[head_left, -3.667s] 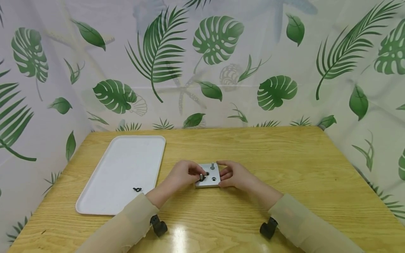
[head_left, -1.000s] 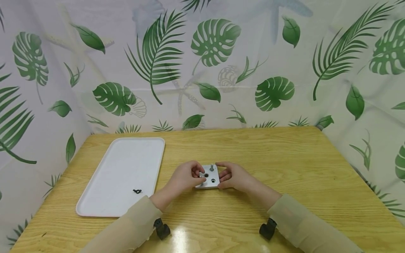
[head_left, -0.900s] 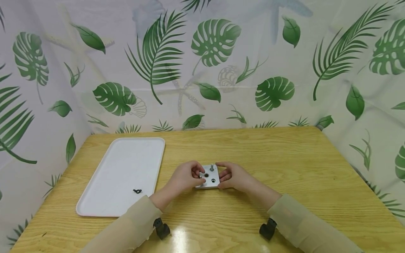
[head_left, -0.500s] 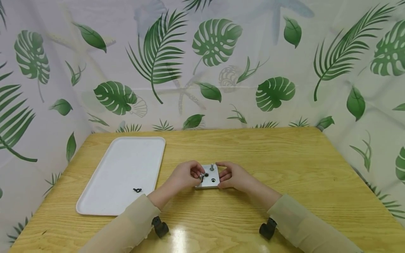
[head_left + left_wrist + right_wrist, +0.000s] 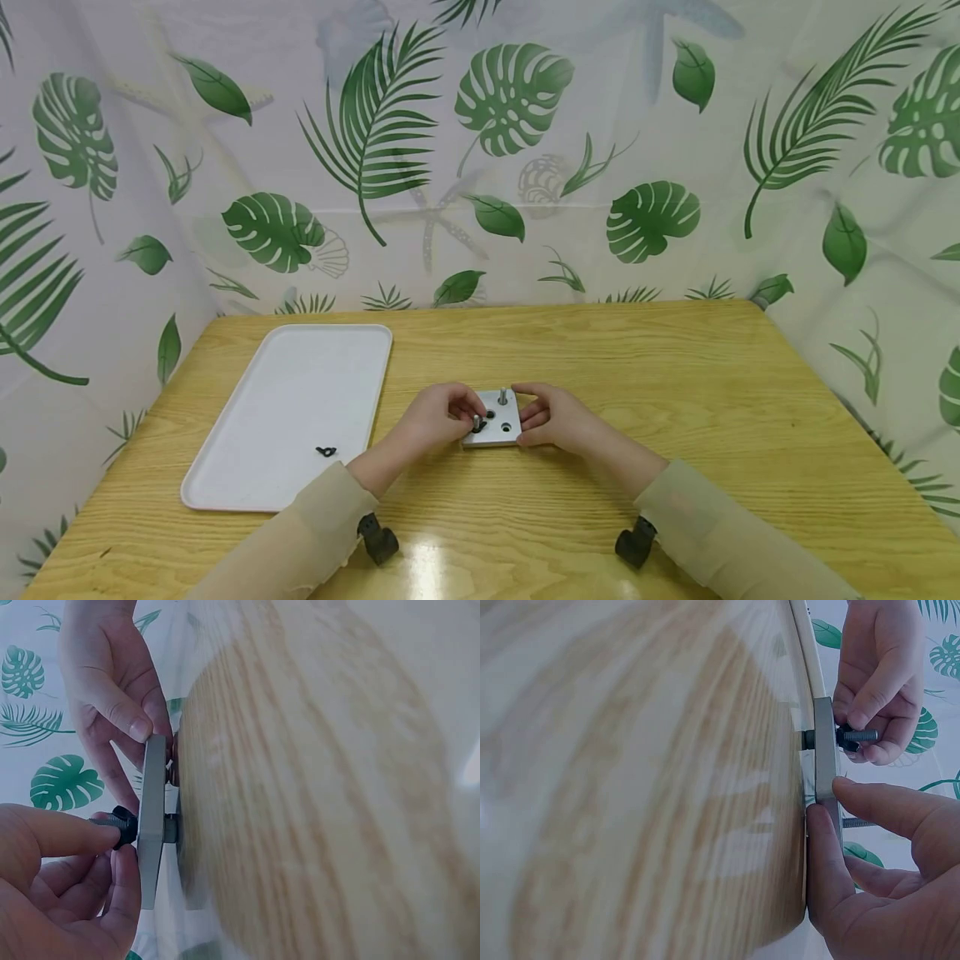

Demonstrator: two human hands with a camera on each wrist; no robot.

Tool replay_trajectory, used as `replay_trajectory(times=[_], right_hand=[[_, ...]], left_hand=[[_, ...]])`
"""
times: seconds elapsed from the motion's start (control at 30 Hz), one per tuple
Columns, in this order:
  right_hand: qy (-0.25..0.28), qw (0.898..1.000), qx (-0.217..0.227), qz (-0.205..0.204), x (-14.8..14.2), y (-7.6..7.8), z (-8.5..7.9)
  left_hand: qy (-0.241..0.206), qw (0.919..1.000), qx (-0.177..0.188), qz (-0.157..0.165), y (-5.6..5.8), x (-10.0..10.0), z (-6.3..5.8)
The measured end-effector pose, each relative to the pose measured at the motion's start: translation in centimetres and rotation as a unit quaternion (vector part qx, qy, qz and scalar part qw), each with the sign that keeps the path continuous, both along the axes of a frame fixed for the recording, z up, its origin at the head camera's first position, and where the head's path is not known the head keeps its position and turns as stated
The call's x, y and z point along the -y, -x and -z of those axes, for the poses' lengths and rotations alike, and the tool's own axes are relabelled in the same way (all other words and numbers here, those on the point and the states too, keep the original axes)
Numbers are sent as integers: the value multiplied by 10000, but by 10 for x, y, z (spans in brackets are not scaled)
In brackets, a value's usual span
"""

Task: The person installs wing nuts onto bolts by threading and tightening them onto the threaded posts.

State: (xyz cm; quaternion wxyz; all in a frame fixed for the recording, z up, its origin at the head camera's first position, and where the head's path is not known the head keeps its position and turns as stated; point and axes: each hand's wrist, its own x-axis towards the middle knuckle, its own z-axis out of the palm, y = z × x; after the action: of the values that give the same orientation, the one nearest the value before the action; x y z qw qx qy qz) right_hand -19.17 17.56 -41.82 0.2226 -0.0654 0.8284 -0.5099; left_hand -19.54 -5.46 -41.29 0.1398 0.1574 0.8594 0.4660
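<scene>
Just below the centre of the head view sits a metal plate (image 5: 492,435) above the wooden table (image 5: 660,375); at its left side the left hand (image 5: 437,414), thumb and fingers bent, pinches a black wing nut (image 5: 845,740) around an upright bolt; at its right the right hand (image 5: 558,419), fingers partly curled, grips the plate's edge. A second bolt (image 5: 503,396) stands at the plate's upper right corner; a loose wing nut (image 5: 326,452) lies on the white tray (image 5: 300,383), left of centre.
</scene>
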Motion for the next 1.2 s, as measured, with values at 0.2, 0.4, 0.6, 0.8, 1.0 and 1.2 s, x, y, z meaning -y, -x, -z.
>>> replay_trajectory(times=[0.2, 0.4, 0.6, 0.8, 1.0, 1.2], right_hand=[[-81, 9999, 6, 67, -1, 1, 1], [-110, 9999, -14, 50, 0, 0, 2], [-70, 10000, -8, 32, 0, 0, 1], [-90, 9999, -94, 7, 0, 0, 0], [-50, 10000, -78, 1, 0, 0, 1], [-36, 10000, -25, 61, 0, 0, 0]], left_hand=[[11, 10000, 16, -63, -1, 0, 1], [46, 9997, -56, -242, -4, 1, 2], [302, 9991, -78, -285, -5, 1, 3], [393, 9989, -111, -220, -5, 0, 2], [353, 9991, -149, -161, -6, -2, 1], [408, 9990, -103, -163, -5, -4, 0]])
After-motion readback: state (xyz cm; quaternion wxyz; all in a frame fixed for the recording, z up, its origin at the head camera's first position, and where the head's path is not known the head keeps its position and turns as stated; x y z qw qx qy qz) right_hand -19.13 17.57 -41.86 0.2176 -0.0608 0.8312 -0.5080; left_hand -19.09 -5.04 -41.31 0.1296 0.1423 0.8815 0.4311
